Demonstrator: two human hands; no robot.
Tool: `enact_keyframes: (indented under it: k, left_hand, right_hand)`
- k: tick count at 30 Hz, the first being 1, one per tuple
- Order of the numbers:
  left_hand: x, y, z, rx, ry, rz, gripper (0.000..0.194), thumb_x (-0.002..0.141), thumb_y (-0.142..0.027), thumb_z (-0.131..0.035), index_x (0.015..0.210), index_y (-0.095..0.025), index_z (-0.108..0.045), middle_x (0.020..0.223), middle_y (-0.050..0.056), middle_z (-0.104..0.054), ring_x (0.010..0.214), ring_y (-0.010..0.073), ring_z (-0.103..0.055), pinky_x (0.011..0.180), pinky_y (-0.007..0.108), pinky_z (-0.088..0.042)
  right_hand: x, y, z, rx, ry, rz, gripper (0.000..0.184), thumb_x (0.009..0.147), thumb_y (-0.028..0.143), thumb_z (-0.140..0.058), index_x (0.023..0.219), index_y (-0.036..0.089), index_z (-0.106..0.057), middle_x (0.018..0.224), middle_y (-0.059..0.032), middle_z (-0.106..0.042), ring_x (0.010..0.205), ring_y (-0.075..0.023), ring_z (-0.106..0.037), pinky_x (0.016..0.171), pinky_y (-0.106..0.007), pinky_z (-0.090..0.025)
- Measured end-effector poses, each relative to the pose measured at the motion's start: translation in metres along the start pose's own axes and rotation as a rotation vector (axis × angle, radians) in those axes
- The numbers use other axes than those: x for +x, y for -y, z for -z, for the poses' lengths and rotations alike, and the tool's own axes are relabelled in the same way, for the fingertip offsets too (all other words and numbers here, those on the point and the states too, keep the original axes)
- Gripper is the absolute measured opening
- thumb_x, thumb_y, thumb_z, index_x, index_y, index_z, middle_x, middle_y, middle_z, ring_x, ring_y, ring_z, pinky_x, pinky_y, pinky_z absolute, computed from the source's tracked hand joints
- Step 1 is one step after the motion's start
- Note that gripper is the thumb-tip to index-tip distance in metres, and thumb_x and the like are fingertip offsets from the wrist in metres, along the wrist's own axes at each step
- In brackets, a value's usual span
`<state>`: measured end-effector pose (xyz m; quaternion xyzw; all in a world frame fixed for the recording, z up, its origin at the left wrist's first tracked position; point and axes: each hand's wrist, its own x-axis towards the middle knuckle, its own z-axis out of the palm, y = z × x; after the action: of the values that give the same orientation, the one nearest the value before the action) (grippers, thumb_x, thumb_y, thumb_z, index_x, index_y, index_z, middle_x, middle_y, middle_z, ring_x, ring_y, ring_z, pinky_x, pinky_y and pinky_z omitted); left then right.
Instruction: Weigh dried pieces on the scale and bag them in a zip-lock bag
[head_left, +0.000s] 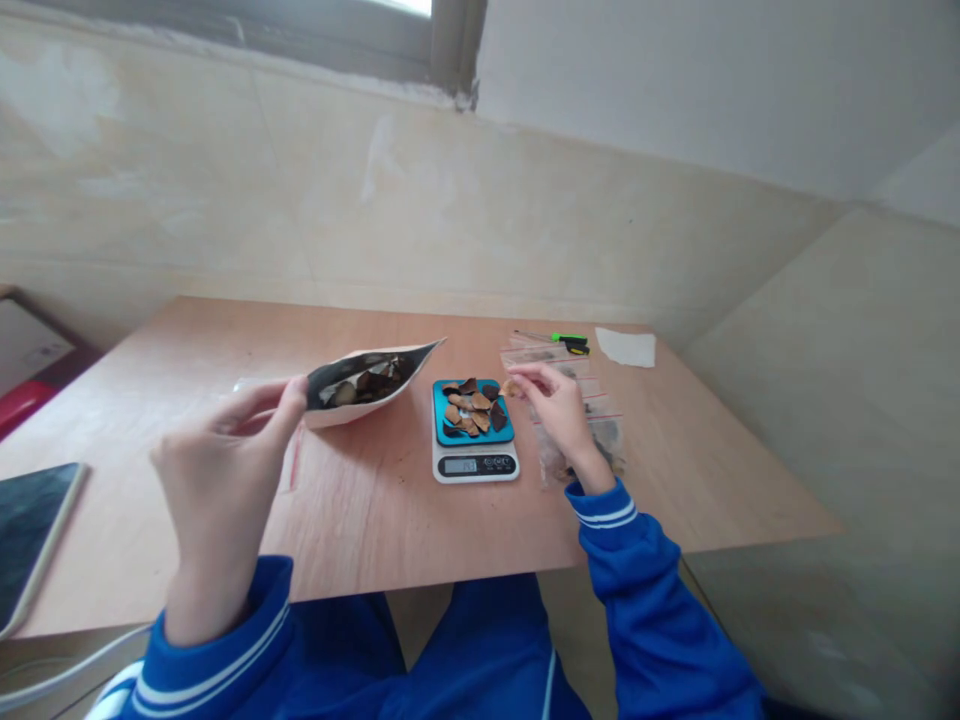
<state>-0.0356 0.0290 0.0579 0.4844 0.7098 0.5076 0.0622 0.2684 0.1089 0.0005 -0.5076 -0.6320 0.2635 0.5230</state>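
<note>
Against a pale wall point(225, 150), at a wooden table point(375, 540). Gripping the rim of an open bag point(360, 413) with thumb and fingers of the left hand point(232, 450). Pinching a light brown piece point(511, 388) in the fingertips of the right hand point(559, 405), beside a blue-topped scale point(438, 462) bearing brown and dark pieces point(472, 405), near clear plastic bags point(606, 402).

Dried pieces are held on the scale point(475, 466), with bags point(606, 432) placed right and a tablet point(37, 530) left.

Dark-screened tablet point(34, 535) and white cable point(75, 667) near left, red object point(28, 402) left, window point(337, 35) far left, white paper point(627, 348) far right
</note>
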Motion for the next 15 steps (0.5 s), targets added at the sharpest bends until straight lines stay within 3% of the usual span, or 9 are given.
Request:
enact_keyframes:
  k: [4,8,12,15]
  left_hand:
    - [0.031,-0.006,-0.009,0.016,0.025,-0.017,0.039,0.083,-0.050,-0.061,0.093,-0.016,-0.077,0.077,0.005,-0.074,0.070,0.0160,-0.065,0.063,0.026,-0.042]
    - [0.054,-0.004,-0.019,0.040,0.023,-0.102,0.049,0.093,-0.048,-0.043,0.104,-0.010,-0.074,0.090,0.011,-0.074,0.082,0.0190,-0.065,0.071,0.029,-0.043]
    - [0.056,0.000,-0.028,0.005,0.012,-0.085,0.049,0.095,-0.041,-0.040,0.125,-0.010,-0.063,0.115,0.016,-0.069,0.103,0.0236,-0.064,0.088,0.036,-0.047]
    - [0.051,0.004,-0.033,0.007,0.014,-0.021,0.053,0.092,-0.041,-0.046,0.134,-0.009,-0.054,0.115,0.018,-0.067,0.104,0.0282,-0.064,0.091,0.044,-0.048]
  right_hand:
    - [-0.010,-0.029,0.007,-0.021,0.026,-0.105,0.022,0.081,0.037,-0.065,0.089,0.018,-0.073,0.093,-0.0081,-0.076,0.085,-0.0217,-0.071,0.077,-0.035,-0.056]
    - [-0.027,-0.035,0.010,-0.040,0.050,-0.153,0.020,0.082,0.036,-0.064,0.089,0.019,-0.073,0.094,-0.0075,-0.077,0.086,-0.0221,-0.071,0.079,-0.035,-0.056]
    - [-0.043,-0.037,0.011,-0.096,0.056,-0.146,0.017,0.085,0.032,-0.062,0.089,0.020,-0.073,0.093,-0.0069,-0.077,0.088,-0.0227,-0.071,0.083,-0.036,-0.056]
    - [-0.052,-0.039,0.006,-0.179,0.061,-0.074,0.015,0.086,0.029,-0.060,0.087,0.021,-0.073,0.093,-0.0067,-0.075,0.091,-0.0234,-0.070,0.086,-0.038,-0.055]
